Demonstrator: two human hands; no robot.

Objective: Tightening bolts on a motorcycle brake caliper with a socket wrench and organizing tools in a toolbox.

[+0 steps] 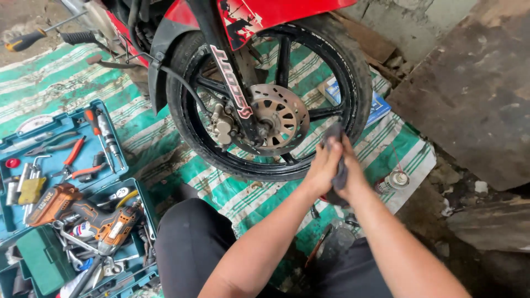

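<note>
Head view: both hands (335, 168) press dark crumpled rag (337, 149) against black wheel rim (353, 105).

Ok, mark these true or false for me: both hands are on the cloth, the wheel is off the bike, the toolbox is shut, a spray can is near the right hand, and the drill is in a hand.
1. Both hands hold a dark cloth against the wheel rim. True: the left hand and the right hand clasp it together.
2. The wheel is off the motorcycle. False: it sits in the fork under the red fender.
3. The blue toolbox is shut. False: it lies open, tools showing.
4. A spray can lies by the right hand. True.
5. The orange drill is in a hand. False: it lies in the toolbox.
</note>
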